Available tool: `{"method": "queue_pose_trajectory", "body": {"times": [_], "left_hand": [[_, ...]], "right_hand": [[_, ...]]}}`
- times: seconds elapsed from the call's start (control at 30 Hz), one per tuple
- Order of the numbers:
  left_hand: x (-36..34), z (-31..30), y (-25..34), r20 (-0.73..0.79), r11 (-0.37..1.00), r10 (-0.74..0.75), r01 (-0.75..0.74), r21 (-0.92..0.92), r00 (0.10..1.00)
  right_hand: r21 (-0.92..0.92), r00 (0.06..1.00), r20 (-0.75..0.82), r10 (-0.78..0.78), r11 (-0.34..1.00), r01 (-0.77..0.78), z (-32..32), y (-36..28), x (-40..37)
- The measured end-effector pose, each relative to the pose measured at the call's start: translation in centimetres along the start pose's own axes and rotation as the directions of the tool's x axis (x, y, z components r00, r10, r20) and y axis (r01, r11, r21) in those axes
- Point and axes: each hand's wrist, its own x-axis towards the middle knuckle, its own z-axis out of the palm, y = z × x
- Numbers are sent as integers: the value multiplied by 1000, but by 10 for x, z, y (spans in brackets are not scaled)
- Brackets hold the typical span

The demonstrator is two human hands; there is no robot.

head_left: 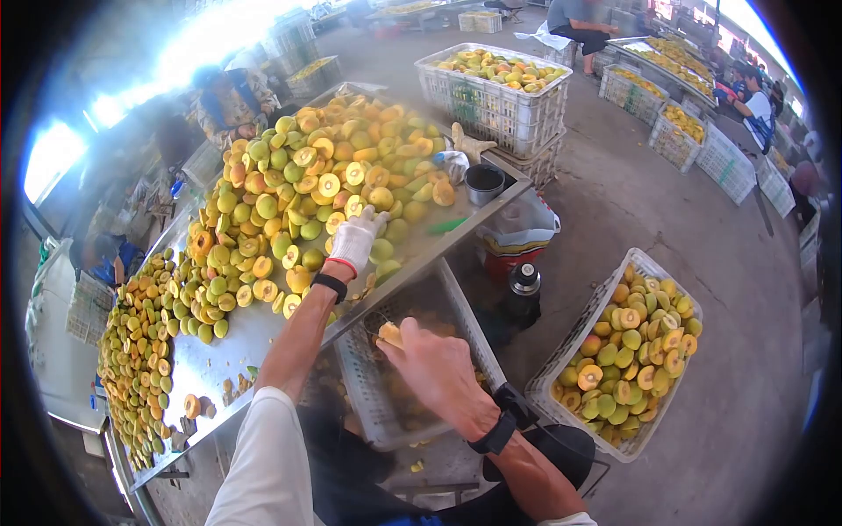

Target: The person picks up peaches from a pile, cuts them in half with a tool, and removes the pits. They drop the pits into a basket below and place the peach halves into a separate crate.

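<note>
My left hand [358,240], in a white glove with a red cuff, reaches onto a heap of halved yellow-green peaches [289,167]. Its fingers are apart and touch the fruit. My bare right hand [434,368] is closed above a white plastic crate [383,421] below the table edge. Between its thumb and fingers is a small pale-yellow piece [391,334] with a thin dark edge beside it; I cannot make out exactly what it is. The heap lies on a metal table [219,320]. Many halves show their pits.
A crate of peach halves [544,386] stands on the floor at right. Stacked crates [491,110] rise behind the table. On its corner are a dark cup [484,182] and a green-handled object [447,225]. A thermos [524,280] stands below. Other people sit at tables farther off.
</note>
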Motion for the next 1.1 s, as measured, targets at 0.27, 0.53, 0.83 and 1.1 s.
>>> {"method": "queue_pose_trajectory", "body": {"times": [0.27, 0.53, 0.83, 1.1], "left_hand": [[-58, -85, 15, 200, 576, -294, 340, -744, 935], [-159, -173, 53, 381, -368, -163, 302, -879, 910], [-186, -170, 80, 247, -560, -251, 68, -826, 936], [-183, -176, 81, 218, -635, -420, -113, -765, 881]], "right_hand": [[-27, 994, -107, 11, 1000, -14, -11, 1, -7], [68, 999, -40, 30, 997, -28, -4, -20, -6], [175, 999, -31, -41, 984, 45, 14, -40, -7], [118, 978, -162, -133, 981, 153, 47, -40, 6]]}}
